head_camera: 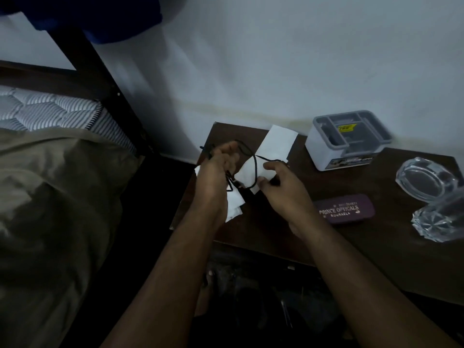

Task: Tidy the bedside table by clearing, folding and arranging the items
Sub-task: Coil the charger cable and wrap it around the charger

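The bed (pixel 50 172) is standing on the left and the dark bedside table (pixel 351 247) is standing against the wall. On the table a white box with grey lid (pixel 349 144), two glass ashtrays (pixel 426 178) and a purple spectacle case (pixel 344 209) are lying. Both hands are working over the table's left end. The left hand (pixel 216 172) is gripping loops of a black cable (pixel 254 169) with curled fingers. The right hand (pixel 283 189) is pinching, it seems, the cable's other end. White papers (pixel 276 141) are lying under them.
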`<state>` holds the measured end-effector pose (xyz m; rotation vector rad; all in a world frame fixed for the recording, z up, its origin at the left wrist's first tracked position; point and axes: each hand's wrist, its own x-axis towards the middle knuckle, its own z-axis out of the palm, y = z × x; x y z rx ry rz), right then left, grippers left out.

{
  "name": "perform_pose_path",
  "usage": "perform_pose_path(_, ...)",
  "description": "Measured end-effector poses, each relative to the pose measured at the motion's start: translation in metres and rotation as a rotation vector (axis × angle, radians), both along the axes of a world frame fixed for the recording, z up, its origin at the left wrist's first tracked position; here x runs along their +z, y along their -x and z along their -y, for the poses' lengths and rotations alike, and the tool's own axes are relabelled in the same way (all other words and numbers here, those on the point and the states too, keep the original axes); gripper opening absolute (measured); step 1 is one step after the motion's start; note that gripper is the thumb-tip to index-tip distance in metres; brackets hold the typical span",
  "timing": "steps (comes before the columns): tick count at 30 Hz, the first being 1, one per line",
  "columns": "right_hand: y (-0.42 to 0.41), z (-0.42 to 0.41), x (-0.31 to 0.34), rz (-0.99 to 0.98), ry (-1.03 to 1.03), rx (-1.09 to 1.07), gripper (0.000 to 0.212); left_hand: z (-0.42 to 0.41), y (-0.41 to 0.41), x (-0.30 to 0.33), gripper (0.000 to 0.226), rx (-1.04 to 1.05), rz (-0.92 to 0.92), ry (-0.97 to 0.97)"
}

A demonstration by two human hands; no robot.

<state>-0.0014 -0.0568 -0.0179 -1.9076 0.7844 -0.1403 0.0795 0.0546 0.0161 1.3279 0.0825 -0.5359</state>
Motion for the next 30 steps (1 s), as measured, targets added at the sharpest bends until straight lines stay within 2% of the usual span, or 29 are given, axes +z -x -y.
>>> perform_pose_path(3, -0.008, 0.0, -0.005, 0.075, -0.154, -0.127, 0.032, 0.008, -0.003, -0.006, 0.042, -0.012, -0.107, -0.093)
perform_pose_path(6, -0.01, 0.005, -0.006, 0.152, -0.142, -0.203, 0.026, 0.01, -0.004, -0.003, 0.04, -0.003, -0.137, -0.126)
perform_pose_path(8, -0.005, 0.013, -0.001, 0.19, 0.009, -0.245, 0.024, 0.007, -0.005, 0.0, 0.04, 0.014, -0.146, -0.115)
perform_pose_path(10, 0.005, 0.025, 0.005, 0.134, 0.296, -0.224, 0.023, 0.002, -0.005, 0.0, 0.038, 0.034, -0.132, -0.097)
perform_pose_path(13, 0.024, 0.038, 0.011, -0.13, 0.646, -0.05, 0.03, -0.001, -0.005, 0.001, 0.036, 0.071, -0.123, -0.083)
perform_pose_path(16, 0.035, 0.033, 0.009, -0.395, 0.798, 0.084, 0.031, 0.002, -0.003, 0.004, 0.036, 0.076, -0.119, -0.059)
perform_pose_path(19, 0.033, 0.027, 0.008, -0.481, 0.839, 0.1, 0.031, 0.003, 0.0, 0.006, 0.041, 0.062, -0.085, -0.044)
perform_pose_path(21, 0.026, 0.025, 0.008, -0.367, 0.848, 0.103, 0.027, 0.002, 0.0, 0.007, 0.042, 0.053, -0.058, -0.046)
perform_pose_path(23, 0.017, 0.019, 0.006, -0.147, 0.732, 0.137, 0.022, 0.001, 0.0, 0.006, 0.041, 0.061, -0.042, -0.058)
perform_pose_path(24, 0.011, 0.015, 0.005, -0.061, 0.636, 0.158, 0.026, 0.0, 0.0, 0.006, 0.041, 0.073, -0.042, -0.064)
perform_pose_path(26, 0.002, 0.006, 0.0, -0.009, 0.486, 0.205, 0.049, -0.001, -0.002, 0.003, 0.04, 0.086, -0.056, -0.078)
perform_pose_path(28, -0.006, 0.002, -0.008, -0.053, 0.482, 0.253, 0.069, -0.001, -0.001, 0.002, 0.039, 0.088, -0.086, -0.07)
perform_pose_path(30, -0.013, 0.0, -0.015, -0.104, 0.56, 0.301, 0.078, 0.001, -0.001, 0.002, 0.039, 0.075, -0.1, -0.062)
